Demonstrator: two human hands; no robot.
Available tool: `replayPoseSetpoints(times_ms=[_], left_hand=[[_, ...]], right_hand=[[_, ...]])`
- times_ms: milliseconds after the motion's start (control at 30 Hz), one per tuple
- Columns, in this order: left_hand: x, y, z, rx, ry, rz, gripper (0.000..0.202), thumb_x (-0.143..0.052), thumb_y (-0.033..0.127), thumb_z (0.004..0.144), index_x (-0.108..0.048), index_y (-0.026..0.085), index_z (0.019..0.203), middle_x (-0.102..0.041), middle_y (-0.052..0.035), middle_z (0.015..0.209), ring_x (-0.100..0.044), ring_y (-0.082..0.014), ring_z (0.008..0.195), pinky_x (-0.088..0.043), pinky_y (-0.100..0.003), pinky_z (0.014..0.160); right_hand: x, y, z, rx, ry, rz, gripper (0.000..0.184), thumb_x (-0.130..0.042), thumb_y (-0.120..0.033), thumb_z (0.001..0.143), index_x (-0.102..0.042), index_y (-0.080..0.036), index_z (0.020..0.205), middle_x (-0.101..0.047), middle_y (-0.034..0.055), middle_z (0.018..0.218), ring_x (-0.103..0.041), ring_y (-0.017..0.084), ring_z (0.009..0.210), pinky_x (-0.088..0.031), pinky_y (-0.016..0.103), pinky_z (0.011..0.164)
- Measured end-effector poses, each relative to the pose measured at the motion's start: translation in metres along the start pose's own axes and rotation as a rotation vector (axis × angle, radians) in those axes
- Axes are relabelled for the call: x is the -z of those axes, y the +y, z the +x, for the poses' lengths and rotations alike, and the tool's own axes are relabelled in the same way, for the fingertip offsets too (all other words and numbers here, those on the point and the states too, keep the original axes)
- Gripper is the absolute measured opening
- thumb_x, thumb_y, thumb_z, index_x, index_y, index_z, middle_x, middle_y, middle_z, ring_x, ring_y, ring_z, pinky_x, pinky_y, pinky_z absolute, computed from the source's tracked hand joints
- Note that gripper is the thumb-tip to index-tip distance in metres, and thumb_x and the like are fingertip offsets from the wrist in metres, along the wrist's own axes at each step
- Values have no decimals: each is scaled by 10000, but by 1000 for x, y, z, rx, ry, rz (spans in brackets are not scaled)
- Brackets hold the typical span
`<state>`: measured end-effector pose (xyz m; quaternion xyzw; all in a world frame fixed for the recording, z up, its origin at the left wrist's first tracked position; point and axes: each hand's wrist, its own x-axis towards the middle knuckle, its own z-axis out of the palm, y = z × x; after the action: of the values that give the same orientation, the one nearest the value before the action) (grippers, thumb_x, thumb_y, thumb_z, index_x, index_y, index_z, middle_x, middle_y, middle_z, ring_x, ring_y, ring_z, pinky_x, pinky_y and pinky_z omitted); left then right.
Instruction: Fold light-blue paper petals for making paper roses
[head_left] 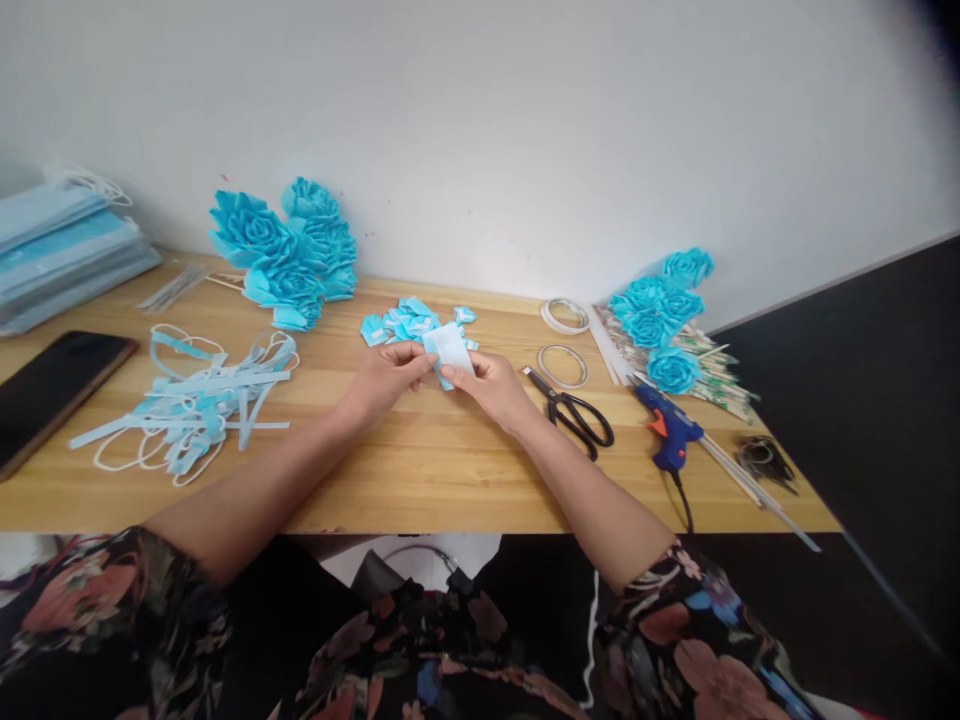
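Observation:
Between my two hands is a small pale-blue piece of face mask fabric (451,348), held up over the table. My left hand (390,378) pinches its left edge between thumb and fingers. On the other side, my right hand (491,388) grips the lower right part, its thumb lying across the front. Just behind the hands lies a small pile of cut blue fabric pieces (409,318), partly hidden by the held piece. To the right of my right hand rest black-handled scissors (574,410).
Blue fabric roses stand at the back left (300,250) and right (652,310). Cut strips and ear loops (195,400), a phone (64,385) and stacked masks (71,250) are left. Tape rolls (564,316), a blue glue gun (673,432) and wire (765,460) lie right.

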<state>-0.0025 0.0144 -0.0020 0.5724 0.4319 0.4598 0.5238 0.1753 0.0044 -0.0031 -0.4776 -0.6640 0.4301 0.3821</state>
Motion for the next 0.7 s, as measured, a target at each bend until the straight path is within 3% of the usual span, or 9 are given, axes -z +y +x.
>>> replayPoseSetpoints(times_ms=[167, 467, 700], left_hand=[[0, -2, 1, -1, -3, -44, 287, -709, 387, 731, -595, 153, 610, -564, 24, 565, -460, -71, 513, -373, -221, 546], [0, -2, 0, 15, 82, -241, 289, -737, 387, 719, -600, 149, 630, -573, 12, 574, -488, -78, 537, -398, -215, 550], [-3, 2, -2, 135, -76, -234, 387, -722, 500, 705, -591, 145, 620, -575, -7, 596, -504, -99, 545, -399, -240, 549]], right_hand=[[-2, -1, 0, -41, 21, -72, 366, -634, -494, 743, -484, -181, 626, -408, -38, 618, -332, 92, 587, -256, 232, 542], [-5, 2, 0, -6, -35, -47, 303, -644, -446, 748, -560, -165, 670, -461, -34, 637, -361, 90, 587, -289, 229, 557], [-5, 2, 0, -21, 10, -6, 312, -635, -462, 747, -561, -167, 676, -468, -29, 641, -370, 93, 590, -300, 230, 561]])
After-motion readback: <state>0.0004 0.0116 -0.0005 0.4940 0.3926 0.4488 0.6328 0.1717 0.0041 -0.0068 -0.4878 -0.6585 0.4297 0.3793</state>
